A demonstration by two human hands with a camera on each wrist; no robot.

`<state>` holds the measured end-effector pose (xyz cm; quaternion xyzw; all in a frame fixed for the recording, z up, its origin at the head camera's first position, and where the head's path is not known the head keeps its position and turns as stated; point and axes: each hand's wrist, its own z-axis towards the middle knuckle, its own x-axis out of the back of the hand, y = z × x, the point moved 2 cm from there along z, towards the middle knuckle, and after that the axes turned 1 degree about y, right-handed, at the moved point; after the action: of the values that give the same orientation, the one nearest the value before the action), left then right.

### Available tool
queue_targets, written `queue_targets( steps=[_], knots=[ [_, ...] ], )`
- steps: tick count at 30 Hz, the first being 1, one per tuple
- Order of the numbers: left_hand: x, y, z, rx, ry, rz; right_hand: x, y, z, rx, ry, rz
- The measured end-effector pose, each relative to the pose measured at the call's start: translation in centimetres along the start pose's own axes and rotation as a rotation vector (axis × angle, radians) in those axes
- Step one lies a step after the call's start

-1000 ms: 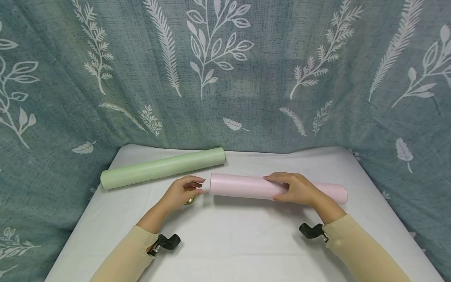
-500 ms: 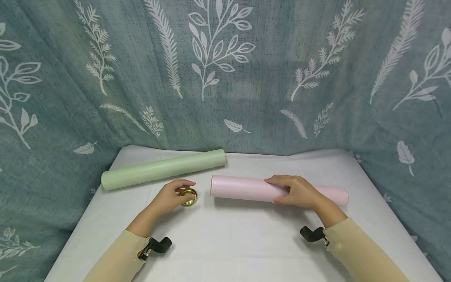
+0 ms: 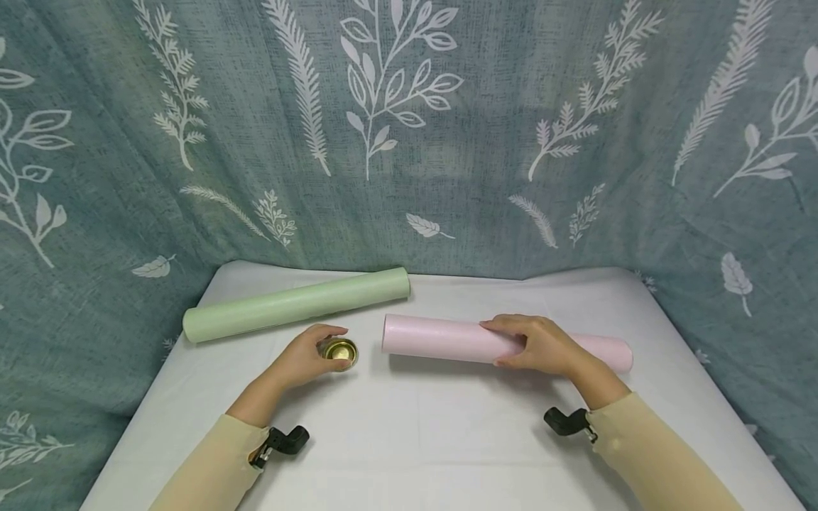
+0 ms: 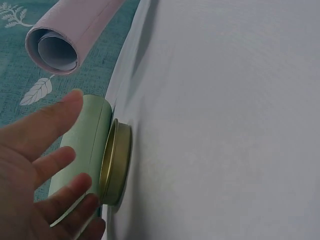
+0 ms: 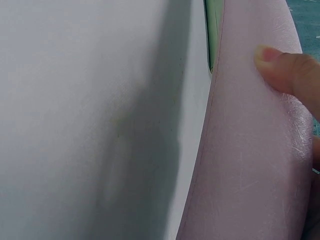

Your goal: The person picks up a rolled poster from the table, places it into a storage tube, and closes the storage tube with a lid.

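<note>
My right hand (image 3: 537,344) grips a pink cardboard tube (image 3: 441,338) around its right half, holding it a little above its shadow. The right thumb (image 5: 280,67) presses along the tube's side in the right wrist view. Rolled white paper (image 4: 57,50) shows inside the tube's open left end. A round gold metal cap (image 3: 340,353) lies on the table, hollow side up. My left hand (image 3: 307,358) is around the cap, thumb and fingers spread apart; in the left wrist view its fingertips overlap the cap's near side without curling round it.
A light green tube (image 3: 297,305) lies at the back left of the white-covered table (image 3: 415,440), angled slightly. A blue-green leaf-patterned curtain (image 3: 473,142) hangs behind and at both sides.
My left hand has moved left, away from the pink tube's open end, and its fingers have loosened around the gold cap, which now faces up. The right hand stays nearly still with the tube.
</note>
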<state>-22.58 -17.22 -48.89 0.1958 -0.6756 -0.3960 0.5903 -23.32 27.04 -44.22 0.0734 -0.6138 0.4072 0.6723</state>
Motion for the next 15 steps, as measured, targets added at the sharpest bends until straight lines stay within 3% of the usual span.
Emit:
queue_targets(
  steps=[15],
  knots=[
    [-0.8, -1.2, 0.8, 0.018, -0.009, 0.149, -0.1, -0.1, 0.0, -0.008, -0.011, 0.002]
  ],
)
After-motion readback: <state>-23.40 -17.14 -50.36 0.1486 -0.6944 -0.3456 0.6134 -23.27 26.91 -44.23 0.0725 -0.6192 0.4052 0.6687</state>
